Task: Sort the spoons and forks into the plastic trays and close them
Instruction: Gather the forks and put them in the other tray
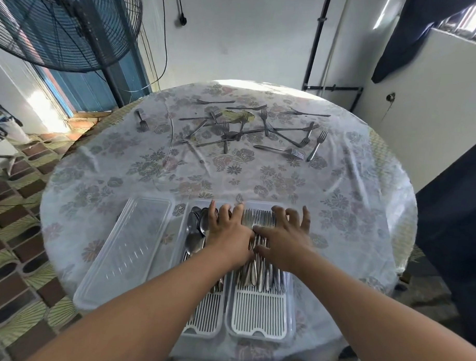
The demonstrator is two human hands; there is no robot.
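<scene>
Two clear plastic trays with white slatted inserts stand side by side at the table's near edge. The left tray (203, 331) holds several spoons (196, 233); the right tray (258, 335) holds a row of forks (259, 219). My left hand (229, 234) lies over the border between the trays with fingers spread. My right hand (286, 236) presses flat on the forks, fingers spread. Several loose forks (244, 129) are scattered across the far half of the table. A clear lid (126, 252) lies left of the trays.
The round table (352, 198) wears a flowered cloth under clear plastic. A single fork (141, 121) lies apart at the far left. A large standing fan (64, 25) rises at the back left, and a dark cloth (451, 214) hangs at the right.
</scene>
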